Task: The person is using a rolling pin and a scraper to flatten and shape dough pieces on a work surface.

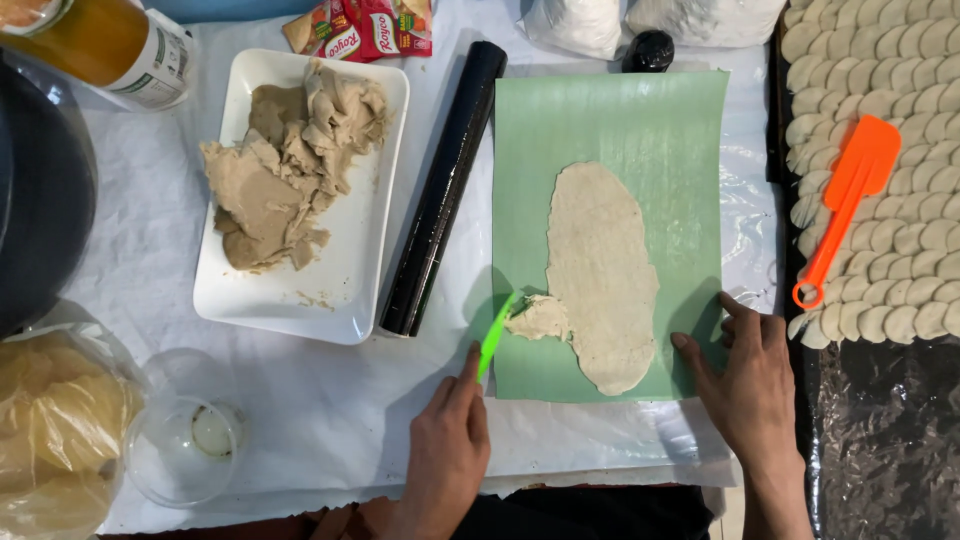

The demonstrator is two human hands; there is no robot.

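from the head view: looking down on a white-covered table. gripping a thin green scraper [495, 335] in the left hand [448, 440], fingers closed around its handle, blade tip touching a small lump of dough [540, 318]. lying just beside the lower left edge of a long flattened dough sheet [603, 275], that lump, both resting on a green mat [620, 130]. pressing down on the mat's lower right corner with the right hand [745, 385], fingers spread flat, holding nothing, fingertips just beside the sheet's edge.

judging the step in hand: scraping or gathering the loose lump at the sheet's edge while pinning the mat.

judging what a further stroke is calling for: keeping the blade low and close to the mat, keeping the right hand bearing down against sliding, steering clear of tearing the thin sheet.

around the mat: lying along its left edge, a black roller [445, 190]; sitting further left, a white tray [345, 300] carrying torn brownish dough; resting at far right on rows of cut dough rounds [900, 240], an orange spatula [845, 205]; standing near the left hand, a clear cup [185, 450].
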